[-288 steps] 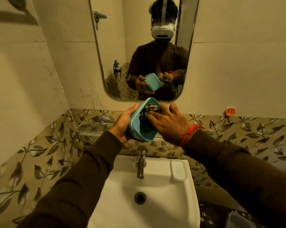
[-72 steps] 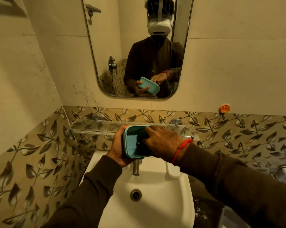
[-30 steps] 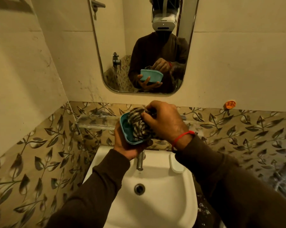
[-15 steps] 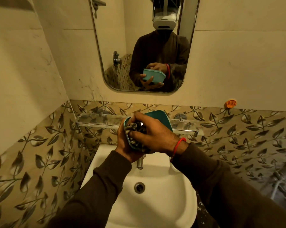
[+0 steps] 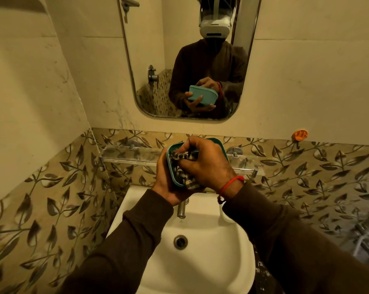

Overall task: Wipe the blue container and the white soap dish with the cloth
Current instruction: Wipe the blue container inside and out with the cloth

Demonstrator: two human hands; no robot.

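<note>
The blue container is held above the sink, its open side turned toward me. My left hand cups it from the left and underneath. My right hand is closed on the checked cloth and presses it inside the container, covering most of the rim. The white soap dish lies on the sink's right back corner, mostly hidden under my right sleeve.
A white sink with a metal tap and drain lies below my hands. A clear glass shelf runs along the leaf-patterned tiles. The mirror hangs above. An orange hook sticks to the right wall.
My right hand with the cloth has shifted inside the container, and the container has tilted a little. Both hands stay over the tap.
</note>
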